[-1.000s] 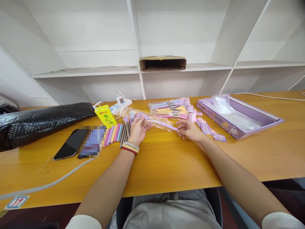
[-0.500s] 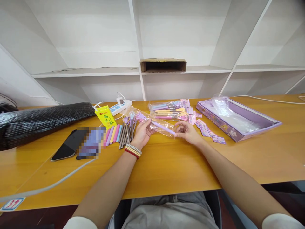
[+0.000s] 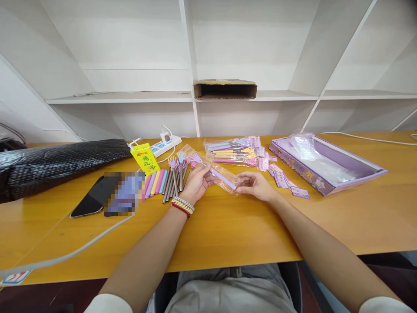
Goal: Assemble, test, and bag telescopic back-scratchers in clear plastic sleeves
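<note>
A purple back scratcher (image 3: 223, 177) with a hand-shaped head lies slantwise inside a clear plastic bag (image 3: 233, 174). My left hand (image 3: 198, 182) is closed around its middle, thumb on top. At the handle end, my right hand (image 3: 254, 184) pinches the bag's edge between thumb and fingers. Just left of my left hand lie several loose metal back scratcher rods (image 3: 169, 184) with coloured hand-shaped heads. Beside them is a row of coloured handle grips (image 3: 156, 182). Behind my hands lie bagged back scratchers (image 3: 231, 152) in blue, yellow and pink.
Printed cards (image 3: 282, 177) and an open purple display box (image 3: 325, 187) holding clear bags are on the right. Leftward are a yellow drink carton (image 3: 144, 158), a power strip (image 3: 167, 145), a phone (image 3: 94, 198) and a black wrapped package (image 3: 65, 163). A cardboard box (image 3: 224, 90) sits on the shelf.
The handle end has drawn slightly left, away from my right fingertips, which now grip the bag's edge. My left hand keeps its hold on the back scratcher.
</note>
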Motion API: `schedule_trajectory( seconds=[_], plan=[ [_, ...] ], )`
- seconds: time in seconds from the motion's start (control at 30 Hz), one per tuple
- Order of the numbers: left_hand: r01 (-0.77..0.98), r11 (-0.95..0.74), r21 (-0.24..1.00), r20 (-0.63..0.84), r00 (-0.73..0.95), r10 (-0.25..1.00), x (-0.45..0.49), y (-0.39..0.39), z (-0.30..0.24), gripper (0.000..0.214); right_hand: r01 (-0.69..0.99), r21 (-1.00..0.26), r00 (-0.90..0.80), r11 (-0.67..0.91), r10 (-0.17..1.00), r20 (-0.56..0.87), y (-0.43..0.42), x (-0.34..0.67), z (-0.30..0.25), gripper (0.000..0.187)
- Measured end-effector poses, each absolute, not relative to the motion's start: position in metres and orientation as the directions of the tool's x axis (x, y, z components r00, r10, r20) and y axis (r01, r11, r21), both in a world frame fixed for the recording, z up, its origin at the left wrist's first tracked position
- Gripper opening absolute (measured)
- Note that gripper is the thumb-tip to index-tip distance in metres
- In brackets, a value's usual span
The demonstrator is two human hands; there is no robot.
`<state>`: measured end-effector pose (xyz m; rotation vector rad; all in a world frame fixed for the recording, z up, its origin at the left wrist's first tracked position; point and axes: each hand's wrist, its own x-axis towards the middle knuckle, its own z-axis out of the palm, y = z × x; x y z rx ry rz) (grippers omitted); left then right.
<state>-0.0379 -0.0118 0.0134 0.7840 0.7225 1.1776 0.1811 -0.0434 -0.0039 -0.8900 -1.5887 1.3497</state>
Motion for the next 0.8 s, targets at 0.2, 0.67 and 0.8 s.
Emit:
schedule_trajectory(
  seconds=[0.2, 0.67, 0.8],
  plan=[
    [-0.5, 0.188, 0.845, -0.077, 0.234, 0.969, -0.0366, -0.0105, 0.0098, 0.022, 0.084, -0.978, -0.328, 0.191, 0.932, 0.154, -0.0446, 0.18, -0.0008, 0.052],
    [-0.433, 0.2, 0.879, -0.082, 0.277, 0.957, -0.031, -0.0183, 0.0113, 0.024, 0.222, -0.899, -0.322, 0.376, 0.899, 0.296, -0.0495, 0.1749, -0.0012, 0.052],
    [-0.464, 0.126, 0.877, -0.028, 0.213, 0.977, -0.0344, -0.013, 0.0109, 0.025, 0.176, -0.936, -0.355, 0.305, 0.907, 0.228, -0.0492, 0.1755, -0.0004, 0.052]
  ],
)
